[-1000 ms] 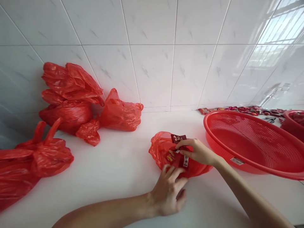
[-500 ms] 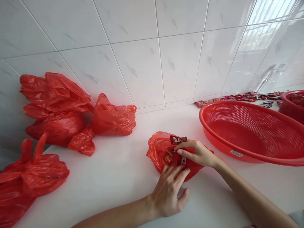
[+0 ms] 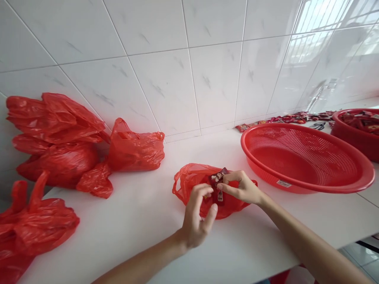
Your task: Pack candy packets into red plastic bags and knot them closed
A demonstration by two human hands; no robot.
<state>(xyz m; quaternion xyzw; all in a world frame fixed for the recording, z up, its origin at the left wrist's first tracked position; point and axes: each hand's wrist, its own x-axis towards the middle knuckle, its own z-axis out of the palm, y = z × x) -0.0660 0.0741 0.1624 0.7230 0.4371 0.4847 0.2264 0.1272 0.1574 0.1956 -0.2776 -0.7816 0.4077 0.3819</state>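
Note:
A thin red plastic bag [image 3: 185, 179] lies open on the white counter in front of me. My right hand [image 3: 244, 188] reaches over its right side and pinches a dark red snack packet [image 3: 217, 177] with pale lettering between thumb and fingers. Below that packet, another dark packet [image 3: 220, 198] with a light label shows inside the bag. Over the bag's near left edge is my left hand [image 3: 195, 221], fingers curved and thumb apart, close to the packets. I see nothing in its grasp. It partly covers the bag's contents.
A red perforated basket [image 3: 281, 188] stands to the right. Behind it, small packets [image 3: 284, 118] line the wall beside black-handled scissors [image 3: 318, 126]. A red tub [image 3: 340, 130] of packets sits farther right. Tied red bags [image 3: 59, 161] fill the left side.
My left hand has lifted off the bag's front, its thumb and fingers now spread upward. The packet in my right hand has tilted and come lower. The whole view has turned slightly right.

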